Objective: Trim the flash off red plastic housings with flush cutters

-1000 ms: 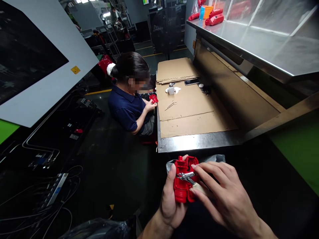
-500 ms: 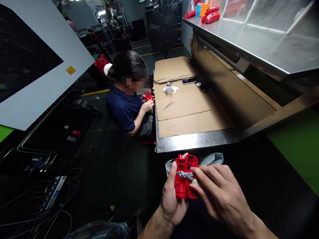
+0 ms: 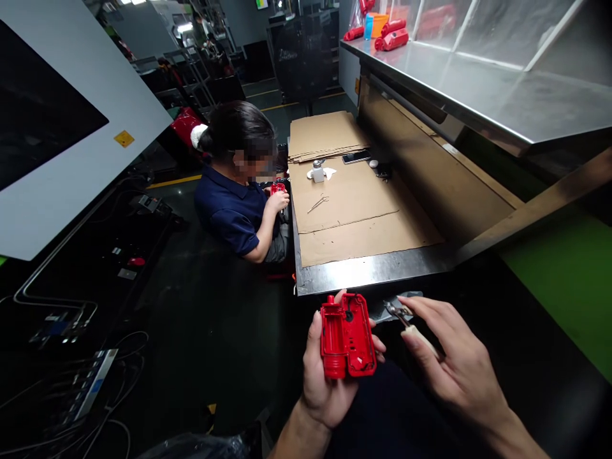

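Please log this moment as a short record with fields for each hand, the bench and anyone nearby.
left hand: holds red plastic housing, open side up
right hand: holds small cutters, apart from the housing, to its right
bench: steel edge, cardboard sheets on top, with scissors, white bottle, phone
co-worker: seated at the bench's left, holding a red part

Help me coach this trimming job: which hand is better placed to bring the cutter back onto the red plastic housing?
Right. The right hand holds the small metal cutter just beside the red plastic housing, while the left hand grips that housing.
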`<control>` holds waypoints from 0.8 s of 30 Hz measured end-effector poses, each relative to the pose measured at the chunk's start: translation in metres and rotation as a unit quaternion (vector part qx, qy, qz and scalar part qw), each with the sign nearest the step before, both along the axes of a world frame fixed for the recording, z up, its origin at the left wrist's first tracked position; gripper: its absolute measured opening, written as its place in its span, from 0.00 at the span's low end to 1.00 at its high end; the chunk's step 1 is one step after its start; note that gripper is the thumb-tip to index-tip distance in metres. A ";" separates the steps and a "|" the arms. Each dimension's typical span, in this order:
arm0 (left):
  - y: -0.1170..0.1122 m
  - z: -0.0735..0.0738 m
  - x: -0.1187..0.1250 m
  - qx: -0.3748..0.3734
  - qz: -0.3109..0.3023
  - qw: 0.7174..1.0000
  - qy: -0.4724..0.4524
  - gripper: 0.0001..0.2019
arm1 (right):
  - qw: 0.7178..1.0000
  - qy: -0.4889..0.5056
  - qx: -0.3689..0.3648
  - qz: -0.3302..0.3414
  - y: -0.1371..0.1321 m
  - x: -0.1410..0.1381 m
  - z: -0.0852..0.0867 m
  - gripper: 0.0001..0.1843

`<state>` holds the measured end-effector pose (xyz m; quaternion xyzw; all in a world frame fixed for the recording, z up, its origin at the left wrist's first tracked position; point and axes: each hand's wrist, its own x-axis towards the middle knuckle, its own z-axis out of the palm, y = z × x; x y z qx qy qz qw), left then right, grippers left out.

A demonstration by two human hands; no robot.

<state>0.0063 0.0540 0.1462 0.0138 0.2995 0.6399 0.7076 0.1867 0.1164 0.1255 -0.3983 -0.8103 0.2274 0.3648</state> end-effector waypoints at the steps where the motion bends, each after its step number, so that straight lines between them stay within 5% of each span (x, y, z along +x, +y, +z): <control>1: -0.001 0.000 0.000 0.003 -0.003 1.000 -0.011 0.33 | 1.000 -0.013 -0.001 0.002 0.001 0.000 0.002 0.21; 12: -0.010 -0.011 -0.004 0.089 -0.026 0.989 -0.119 0.28 | 0.999 -0.043 0.018 0.012 0.016 -0.002 0.033 0.20; 24: -0.013 -0.004 0.001 0.150 -0.036 0.986 -0.057 0.35 | 0.999 -0.026 0.020 0.016 0.012 0.008 0.030 0.20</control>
